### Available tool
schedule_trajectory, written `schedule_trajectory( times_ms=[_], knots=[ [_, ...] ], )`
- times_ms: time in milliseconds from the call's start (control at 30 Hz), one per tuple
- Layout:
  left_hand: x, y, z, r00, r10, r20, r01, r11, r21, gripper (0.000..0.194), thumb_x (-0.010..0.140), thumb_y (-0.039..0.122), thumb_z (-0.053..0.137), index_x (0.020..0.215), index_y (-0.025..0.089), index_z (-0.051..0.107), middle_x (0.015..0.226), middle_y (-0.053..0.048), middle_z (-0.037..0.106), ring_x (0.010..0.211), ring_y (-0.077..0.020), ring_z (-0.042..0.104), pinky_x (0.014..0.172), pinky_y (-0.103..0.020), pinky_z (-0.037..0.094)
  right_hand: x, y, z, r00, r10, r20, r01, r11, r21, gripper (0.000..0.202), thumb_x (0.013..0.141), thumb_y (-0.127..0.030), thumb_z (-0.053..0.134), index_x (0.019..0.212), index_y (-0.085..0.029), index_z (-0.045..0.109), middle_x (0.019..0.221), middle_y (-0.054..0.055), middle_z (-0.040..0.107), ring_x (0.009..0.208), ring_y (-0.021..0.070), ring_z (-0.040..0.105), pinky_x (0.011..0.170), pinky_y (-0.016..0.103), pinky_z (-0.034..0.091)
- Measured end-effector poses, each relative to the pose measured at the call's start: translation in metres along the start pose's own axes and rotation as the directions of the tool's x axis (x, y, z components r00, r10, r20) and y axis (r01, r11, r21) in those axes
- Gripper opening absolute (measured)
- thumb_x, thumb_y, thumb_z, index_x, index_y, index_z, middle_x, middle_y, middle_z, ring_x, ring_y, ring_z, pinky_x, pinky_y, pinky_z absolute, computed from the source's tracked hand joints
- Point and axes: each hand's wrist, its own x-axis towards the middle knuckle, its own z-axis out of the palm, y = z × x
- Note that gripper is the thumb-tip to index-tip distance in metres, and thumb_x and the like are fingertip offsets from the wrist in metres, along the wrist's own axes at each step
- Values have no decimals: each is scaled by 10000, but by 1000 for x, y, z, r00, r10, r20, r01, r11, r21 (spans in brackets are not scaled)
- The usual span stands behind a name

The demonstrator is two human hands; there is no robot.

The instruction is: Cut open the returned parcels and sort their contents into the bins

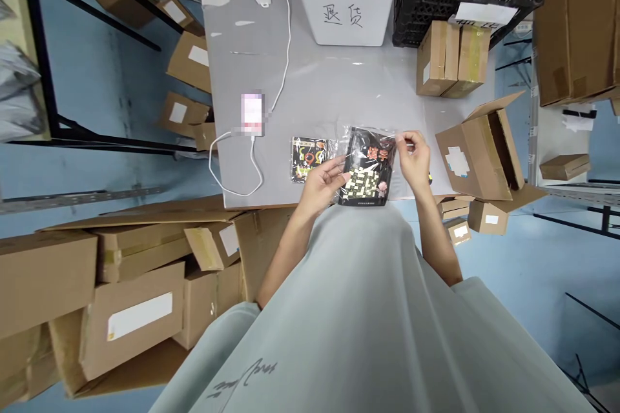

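A black booklet (367, 171) in a clear plastic bag is held up at the table's front edge. Its cover shows red lettering and a grid of pale squares. My left hand (321, 186) grips its left side, thumb on the cover. At the upper right corner, my right hand (413, 156) pinches the clear bag (391, 135) between thumb and fingers. Just left of it, a second dark packet (306, 160) with colourful print lies flat on the table, its right part behind the bag and my left hand.
A white bin (351, 16) with boxes in it and a black crate (411, 19) stand at the back. Small cartons (436, 68) and an open carton (467, 161) sit at the right. A phone (252, 113) with white cables lies at the left. Several cartons (138, 316) fill the lower left.
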Motion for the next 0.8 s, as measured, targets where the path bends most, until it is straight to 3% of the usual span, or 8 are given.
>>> schedule_trajectory(
  times_ms=[100, 200, 367, 500, 633, 733, 800],
  knots=[
    [-3, 0, -6, 1000, -22, 7, 22, 1000, -8, 849, 726, 616, 1090, 1412, 188, 832, 1322, -196, 883, 1391, -405, 799, 1179, -550, 673, 19, 1, -7, 992, 95, 83, -103, 991, 90, 538, 1021, -788, 763, 940, -256, 748, 960, 45, 765, 954, 229, 717, 900, 373, 609],
    [-4, -1, -14, 997, -51, -57, 49, 998, -33, 836, 729, 598, 1087, 1416, 202, 821, 1336, -173, 883, 1320, -362, 829, 1106, -492, 708, 19, -6, -9, 978, 112, 178, -137, 982, 134, 582, 1058, -831, 692, 963, -263, 777, 961, 54, 771, 1004, 242, 739, 950, 402, 620],
    [-3, -1, -27, 988, -73, -138, 61, 994, -88, 817, 690, 562, 1110, 1384, 230, 837, 1263, -132, 902, 1120, -304, 876, 918, -387, 733, -11, -15, 2, 982, -68, 176, 77, 996, -45, 468, 978, -745, 867, 1066, -288, 814, 1252, 99, 770, 1290, 313, 699, 1176, 510, 576],
    [-5, -1, -31, 990, -66, -126, 51, 992, -113, 816, 684, 591, 1112, 1362, 222, 846, 1207, -122, 903, 1108, -303, 878, 957, -407, 733, -25, -12, 14, 971, -157, 179, 179, 977, -113, 310, 1113, -578, 743, 995, -295, 785, 1252, 106, 757, 1303, 327, 678, 1225, 555, 542],
    [-11, 1, -31, 991, -79, -111, 73, 996, -60, 842, 675, 614, 1113, 1369, 216, 851, 1141, -107, 900, 1141, -320, 873, 1020, -438, 730, -1, -1, 5, 991, -87, 103, 92, 995, -41, 372, 1101, -613, 729, 945, -275, 742, 1150, 93, 777, 1200, 295, 706, 1137, 495, 589],
    [-18, 4, -29, 996, -83, -23, 83, 996, -25, 819, 647, 629, 1130, 1309, 214, 887, 1162, -140, 909, 1245, -374, 853, 1084, -484, 716, 33, 9, -8, 999, 36, 40, -39, 997, 74, 444, 1045, -678, 785, 922, -256, 727, 1032, 64, 779, 1055, 241, 740, 992, 404, 630],
    [-21, 6, -29, 995, -95, 18, 96, 995, -19, 795, 646, 628, 1135, 1285, 219, 900, 1211, -162, 912, 1292, -396, 842, 1100, -503, 712, 53, 13, -15, 989, 115, 92, -127, 983, 133, 467, 998, -679, 855, 896, -243, 724, 935, 36, 773, 925, 200, 756, 885, 349, 639]
  ],
)
